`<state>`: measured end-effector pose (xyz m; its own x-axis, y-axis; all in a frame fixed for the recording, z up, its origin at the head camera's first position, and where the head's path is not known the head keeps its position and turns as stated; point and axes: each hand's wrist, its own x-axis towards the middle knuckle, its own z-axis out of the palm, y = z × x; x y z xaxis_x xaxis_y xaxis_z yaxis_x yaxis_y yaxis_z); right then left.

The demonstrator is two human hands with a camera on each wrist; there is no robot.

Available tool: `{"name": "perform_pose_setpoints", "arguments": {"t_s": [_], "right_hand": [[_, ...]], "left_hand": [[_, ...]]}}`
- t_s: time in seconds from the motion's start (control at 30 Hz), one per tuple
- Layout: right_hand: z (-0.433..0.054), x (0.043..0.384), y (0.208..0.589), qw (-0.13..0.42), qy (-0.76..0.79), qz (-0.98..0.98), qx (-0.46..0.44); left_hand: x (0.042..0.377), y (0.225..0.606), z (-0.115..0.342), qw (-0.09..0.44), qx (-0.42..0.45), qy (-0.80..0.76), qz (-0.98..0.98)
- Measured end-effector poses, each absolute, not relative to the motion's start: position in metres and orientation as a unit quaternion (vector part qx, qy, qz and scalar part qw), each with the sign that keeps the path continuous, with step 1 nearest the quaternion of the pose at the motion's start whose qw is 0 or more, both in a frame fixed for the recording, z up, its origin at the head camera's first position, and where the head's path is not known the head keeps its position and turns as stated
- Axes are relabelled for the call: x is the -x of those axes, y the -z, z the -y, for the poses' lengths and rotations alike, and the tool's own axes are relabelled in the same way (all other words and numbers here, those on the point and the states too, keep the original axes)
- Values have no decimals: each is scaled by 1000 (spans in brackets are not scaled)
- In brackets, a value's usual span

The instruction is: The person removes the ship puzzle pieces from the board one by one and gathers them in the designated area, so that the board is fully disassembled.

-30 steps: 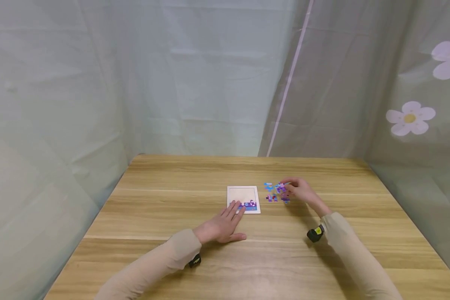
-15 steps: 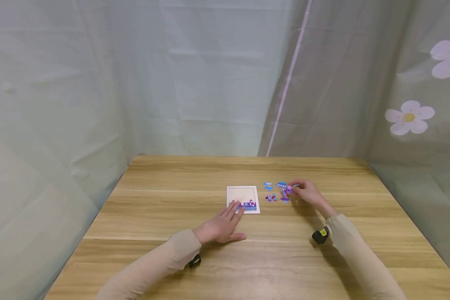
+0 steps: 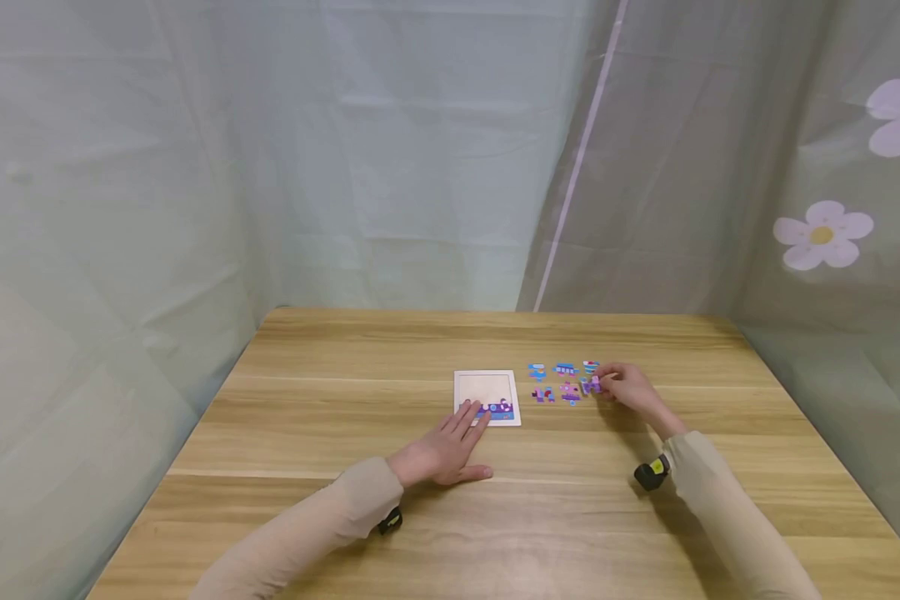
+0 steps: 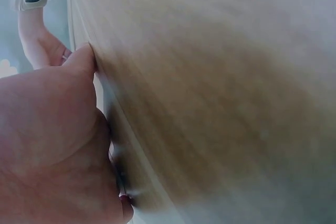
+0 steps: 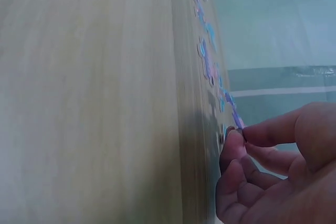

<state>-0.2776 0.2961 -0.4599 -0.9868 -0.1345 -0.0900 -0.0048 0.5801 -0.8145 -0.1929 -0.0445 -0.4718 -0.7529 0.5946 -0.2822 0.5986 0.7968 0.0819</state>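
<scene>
My left hand [image 3: 448,450] lies with fingers extended, their tips over the lower edge of a white-framed jigsaw puzzle board [image 3: 485,387]. A strip of purple and blue pieces [image 3: 502,412] lines the bottom of that board; the upper part shows bare. Between thumb and fingers, my right hand [image 3: 632,392] pinches a purple jigsaw puzzle piece [image 3: 592,385], seen tilted off the tabletop in the right wrist view [image 5: 233,109]. In the left wrist view the left palm and thumb [image 4: 81,61] lie close along the table.
Several loose puzzle pieces lie right of the board: a blue one [image 3: 537,372], a striped blue one [image 3: 566,368], a red-and-blue one [image 3: 590,367], a purple-red one [image 3: 543,395] and a pink-purple one [image 3: 570,395]. Curtains [image 3: 435,167] hang around the wooden table [image 3: 345,358].
The right hand has moved right with the purple puzzle piece, from over the other pieces to their right end. Pieces it covered now show, spread apart. The left hand has stayed put.
</scene>
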Motion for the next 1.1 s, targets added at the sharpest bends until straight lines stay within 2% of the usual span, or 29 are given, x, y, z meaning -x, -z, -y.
{"name": "perform_pose_setpoints", "arguments": {"t_s": [0.63, 1.1], "right_hand": [[-307, 277, 460, 89, 424, -901, 14], [-305, 275, 462, 55, 403, -914, -10]], "left_hand": [[198, 487, 47, 132, -321, 2, -938], [200, 491, 47, 130, -321, 10, -938]]}}
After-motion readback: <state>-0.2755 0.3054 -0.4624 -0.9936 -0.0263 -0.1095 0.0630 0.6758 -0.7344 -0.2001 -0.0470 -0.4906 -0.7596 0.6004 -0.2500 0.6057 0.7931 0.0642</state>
